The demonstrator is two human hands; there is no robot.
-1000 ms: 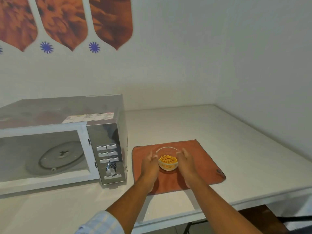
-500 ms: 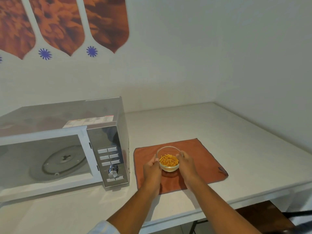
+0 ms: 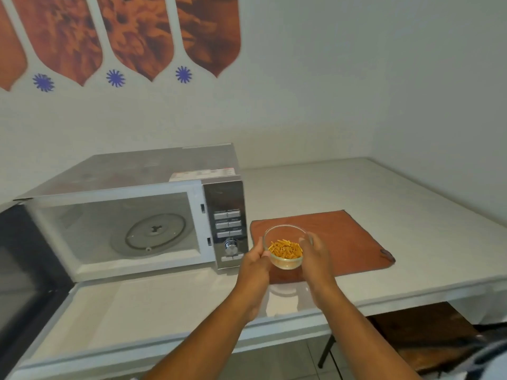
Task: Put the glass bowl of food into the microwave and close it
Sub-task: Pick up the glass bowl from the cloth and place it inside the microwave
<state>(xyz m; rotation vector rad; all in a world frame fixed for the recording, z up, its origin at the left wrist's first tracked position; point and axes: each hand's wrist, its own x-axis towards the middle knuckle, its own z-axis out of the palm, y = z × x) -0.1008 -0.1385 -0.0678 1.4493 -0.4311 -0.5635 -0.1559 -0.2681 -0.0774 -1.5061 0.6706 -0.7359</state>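
two hands cupped around a bowl of food beside the open microwave

the left hand (image 3: 253,266) wraps the left side of the small clear glass bowl (image 3: 286,246), fingers curled against its wall and the thumb up near the rim. the right hand (image 3: 315,255) presses the opposite side, its fingers bent round the far right edge of the rim. both hands are partly closed, clamped on the bowl from either side, and both forearms reach in from the bottom of the view.

the bowl is round and see-through, with a thick rim, and it is filled about halfway with short orange-yellow sticks of food (image 3: 285,248). it sits upright over the near left part of the rust-orange cloth (image 3: 343,237); whether its base touches the cloth or is just off it cannot be told.

the cloth lies flat on the white table (image 3: 384,187), with a dark tag at its near right corner. just to its left stands the silver microwave (image 3: 170,171), its door (image 3: 24,270) swung wide open to the left with the dark inner face showing. inside the pale cavity a round glass turntable (image 3: 155,233) lies flat. the control panel (image 3: 227,229) on the right side of the microwave carries rows of grey buttons and one metal knob, close to the left hand. on the white wall above hang orange pointed shapes (image 3: 137,31) with small blue star marks below them.
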